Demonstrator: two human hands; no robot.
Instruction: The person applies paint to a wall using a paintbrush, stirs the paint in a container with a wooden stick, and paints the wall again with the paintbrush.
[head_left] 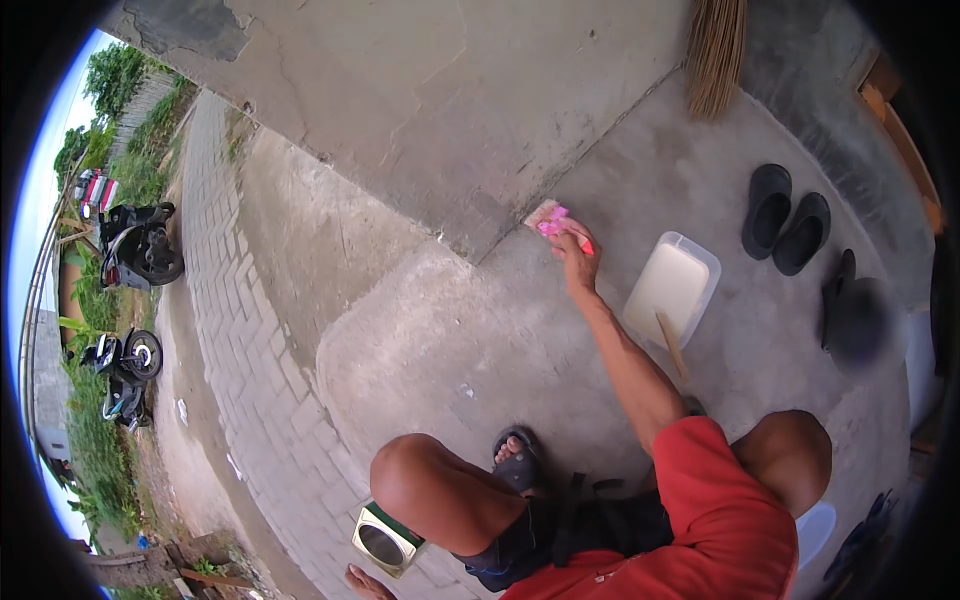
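My right hand (pixel 578 258) is closed round a brush (pixel 548 217) with a pink and red handle part. The brush's bristles touch the bottom of the grey wall (pixel 440 130), where it meets the concrete floor. To the right of that arm, a white rectangular tub (pixel 672 285) holds a pale liquid, and a wooden stick (pixel 672 345) leans over its rim. My left hand (pixel 368 582) shows only in part at the bottom edge, fingers stretched out and nothing visible in them. Beside it stands an open square tin (pixel 385 541) with a round hole in its top.
Black shoes (pixel 785 220) stand on the floor at the right, and a straw broom (pixel 716 60) hangs by the wall above. Brick paving (pixel 250 330) runs along the left. Parked motorbikes (pixel 138 245) stand beyond it. A pale round lid or basin (pixel 815 533) lies at the lower right.
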